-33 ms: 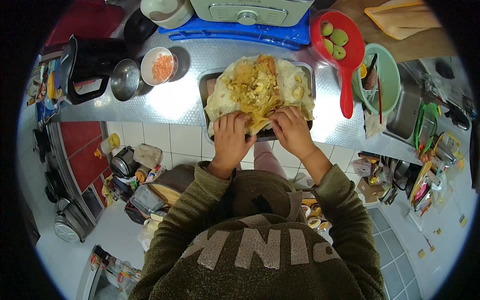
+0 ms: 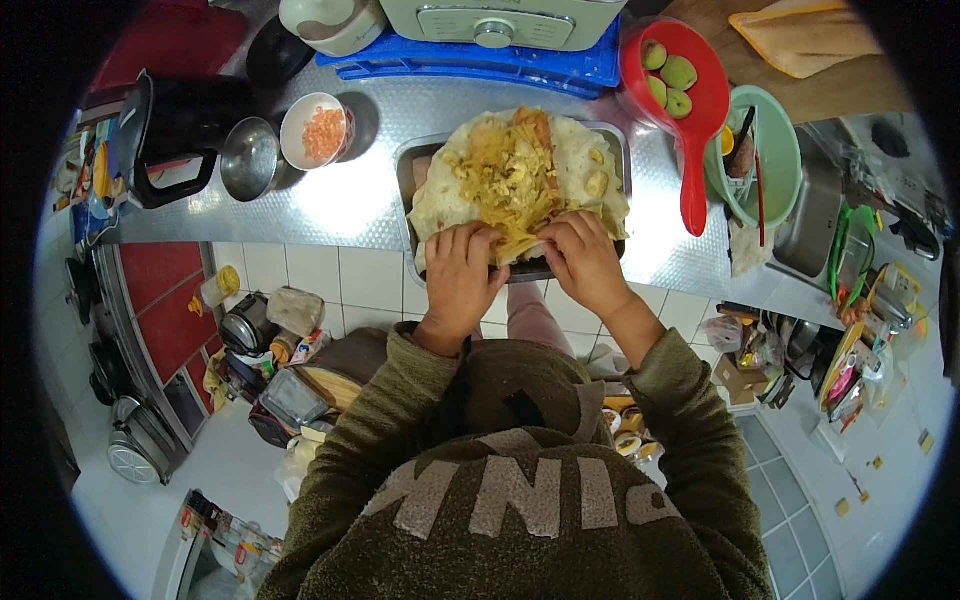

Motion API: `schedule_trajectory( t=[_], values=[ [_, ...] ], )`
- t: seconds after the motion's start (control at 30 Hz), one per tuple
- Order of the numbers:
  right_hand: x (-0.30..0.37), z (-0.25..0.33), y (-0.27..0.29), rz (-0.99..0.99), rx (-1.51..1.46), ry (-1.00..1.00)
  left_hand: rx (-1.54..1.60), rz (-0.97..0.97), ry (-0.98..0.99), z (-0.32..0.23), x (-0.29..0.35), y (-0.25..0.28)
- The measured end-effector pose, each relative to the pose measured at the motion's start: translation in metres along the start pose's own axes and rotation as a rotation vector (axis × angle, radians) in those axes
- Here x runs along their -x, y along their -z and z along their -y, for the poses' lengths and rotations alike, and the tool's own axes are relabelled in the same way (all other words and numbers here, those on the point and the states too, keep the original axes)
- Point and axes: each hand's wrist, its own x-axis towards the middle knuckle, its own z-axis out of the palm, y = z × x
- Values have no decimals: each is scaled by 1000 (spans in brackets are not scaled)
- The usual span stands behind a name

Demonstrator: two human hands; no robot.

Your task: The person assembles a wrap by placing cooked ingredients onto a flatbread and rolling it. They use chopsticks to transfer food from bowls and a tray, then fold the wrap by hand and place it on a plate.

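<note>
A rectangular metal tray (image 2: 405,165) stands at the counter's front edge. Across it lies a pale round flatbread (image 2: 445,195), spread out and partly over the rim. Yellow shreds and scrambled-egg-like bits (image 2: 505,185) are heaped down its middle, with an orange-brown strip (image 2: 538,135) at the far end. My left hand (image 2: 461,272) is closed at the bread's near edge, left of the filling. Facing it, my right hand (image 2: 588,262) pinches the near edge with bent fingers. Some fingertips are hidden under the bread.
To the left stand a bowl of diced pink food (image 2: 322,135), a metal bowl (image 2: 250,160) and a black kettle (image 2: 165,150). An appliance (image 2: 500,30) sits on a blue tray (image 2: 480,70) behind. Right are a red strainer with green fruit (image 2: 693,170), a green basin (image 2: 790,180) and a sink (image 2: 810,225).
</note>
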Motion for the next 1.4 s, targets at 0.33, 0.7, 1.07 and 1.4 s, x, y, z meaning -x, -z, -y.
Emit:
schedule_trajectory(
  t=[0.33,0.7,1.07,1.4],
  values=[
    [2,7,2,-39,76,-111,118,26,-15,1,-11,18],
    [3,-1,12,-63,97,-98,261,88,137,4,-20,26],
    [2,33,49,-8,133,-3,312,33,82,2,-18,42],
    [18,44,57,38,73,-28,380,106,-76,1,-11,63]
  ],
)
